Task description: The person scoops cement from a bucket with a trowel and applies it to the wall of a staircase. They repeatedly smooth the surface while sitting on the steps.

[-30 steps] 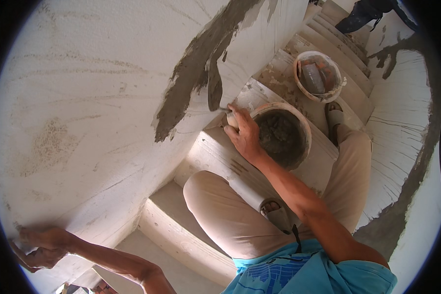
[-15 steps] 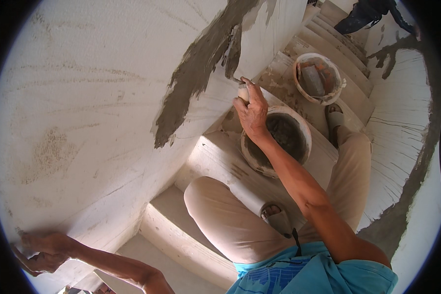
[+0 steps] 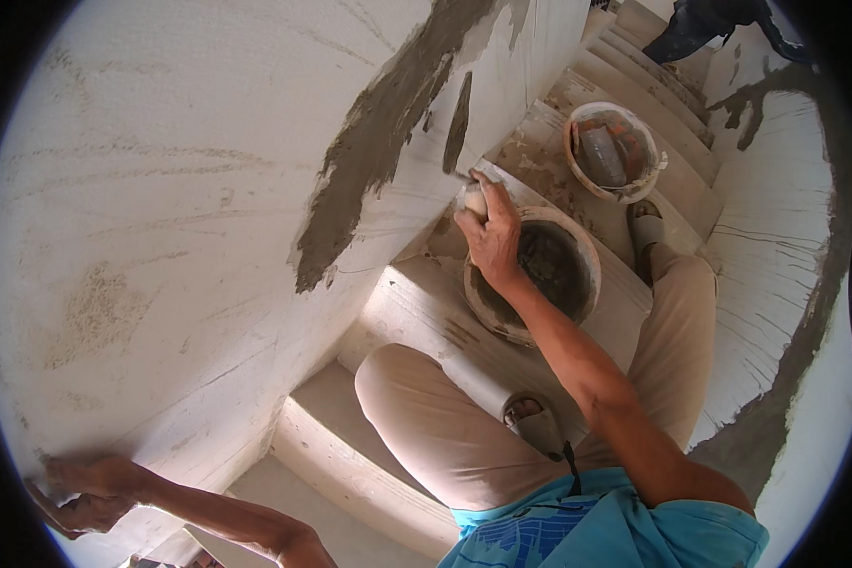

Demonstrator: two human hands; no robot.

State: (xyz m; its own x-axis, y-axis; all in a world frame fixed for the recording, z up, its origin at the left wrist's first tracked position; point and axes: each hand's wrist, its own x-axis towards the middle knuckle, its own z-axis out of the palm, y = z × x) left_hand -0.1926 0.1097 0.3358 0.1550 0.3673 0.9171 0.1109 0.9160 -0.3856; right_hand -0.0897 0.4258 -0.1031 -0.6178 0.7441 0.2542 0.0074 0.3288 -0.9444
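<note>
My right hand is closed around the pale handle of a trowel. The narrow blade, coated in grey, points up beside the white wall. Left of the blade, a long smear of wet grey mortar runs diagonally on that wall. Just below my right hand stands a round bucket with grey mortar inside, partly covered by my forearm. At the lower left, my left hand is against the wall with its fingers curled. What they grip is dark and blurred, so I cannot make it out.
Another bucket with a grey block-like thing inside sits on a step farther up. Pale stairs climb to the upper right, where a person in dark clothes is partly in view. Grey mortar also bands the right wall.
My right hand has come down slightly, and the trowel blade has dropped away from the mortar smear. The left hand stays about where it was.
</note>
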